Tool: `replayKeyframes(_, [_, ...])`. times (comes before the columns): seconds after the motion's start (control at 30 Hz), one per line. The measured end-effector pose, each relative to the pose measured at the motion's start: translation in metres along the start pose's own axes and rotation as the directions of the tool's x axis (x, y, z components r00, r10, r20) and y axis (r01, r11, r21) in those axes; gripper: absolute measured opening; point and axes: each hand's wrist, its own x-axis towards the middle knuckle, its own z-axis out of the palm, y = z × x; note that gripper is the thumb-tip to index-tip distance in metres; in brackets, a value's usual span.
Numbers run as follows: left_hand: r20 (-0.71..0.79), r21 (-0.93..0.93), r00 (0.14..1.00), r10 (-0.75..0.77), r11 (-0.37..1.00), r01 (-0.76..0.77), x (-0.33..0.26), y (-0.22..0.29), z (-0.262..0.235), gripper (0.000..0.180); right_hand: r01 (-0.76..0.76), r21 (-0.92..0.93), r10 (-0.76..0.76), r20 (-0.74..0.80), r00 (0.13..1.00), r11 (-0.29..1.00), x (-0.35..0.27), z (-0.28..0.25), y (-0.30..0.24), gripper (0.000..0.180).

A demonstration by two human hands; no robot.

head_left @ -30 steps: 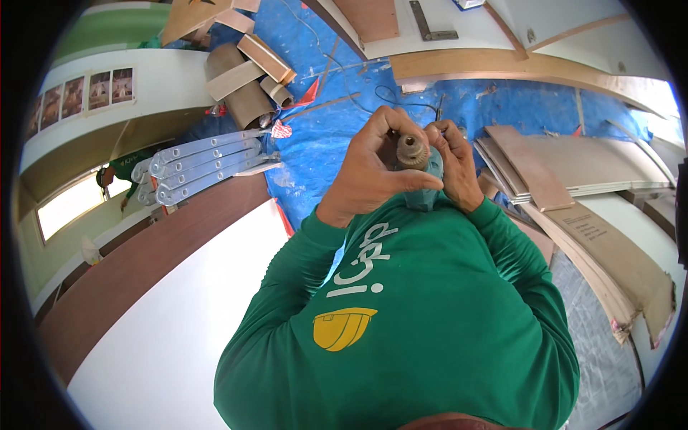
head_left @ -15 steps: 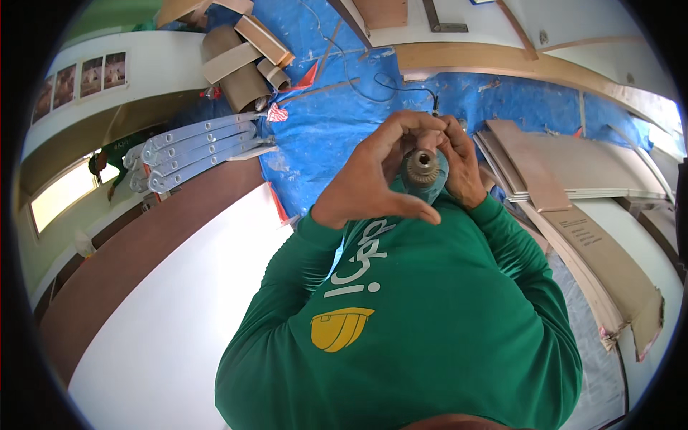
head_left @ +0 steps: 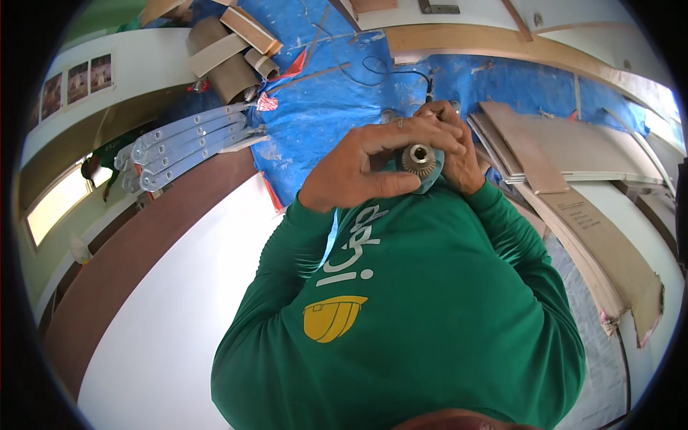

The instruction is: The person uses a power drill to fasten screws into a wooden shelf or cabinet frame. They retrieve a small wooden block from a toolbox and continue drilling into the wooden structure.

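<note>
A teal power drill (head_left: 431,180) is held in front of my chest, its metal chuck (head_left: 420,162) facing up with an empty round opening. Curled about the chuck is my left hand (head_left: 344,166), thumb on the near side and fingers across the far side, reaching toward the other hand. My right hand (head_left: 463,163) is closed around the drill's far right side, where the grip is mostly hidden. A black power cord (head_left: 429,87) runs away from behind the hands.
A folded metal ladder (head_left: 190,147) lies at left, beside a long white panel (head_left: 172,308). Blue sheeting (head_left: 315,107) covers the floor. Cardboard pieces (head_left: 222,61) lie far left; stacked boards (head_left: 595,154) and flattened cardboard (head_left: 595,233) lie at right. Another person (head_left: 107,161) is at far left.
My left hand's fingers and thumb have drawn in closer around the chuck. The drill has shifted slightly left in view, and the whole scene has shifted a little with the head.
</note>
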Motion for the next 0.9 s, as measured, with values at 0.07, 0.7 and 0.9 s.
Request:
replayKeyframes(0.07, [0.041,0.002,0.999,-0.034,0.999,0.034,-0.002,-0.012,-0.009,0.063,-0.075,0.074,0.075,0.0,0.997,0.994,-0.003,-0.001,-0.002,0.017])
replayKeyframes(0.7, [-0.046,-0.496,0.986,-0.163,0.86,0.119,0.035,-0.063,0.007,0.042,0.039,-0.515,0.002,0.078,0.997,0.856,0.039,-0.051,-0.138,0.035])
replayKeyframes(0.9, [-0.185,-0.117,0.97,-0.157,0.984,0.137,0.033,-0.076,0.013,0.052,0.054,-0.622,0.064,0.165,0.984,0.781,0.045,-0.055,-0.148,0.038])
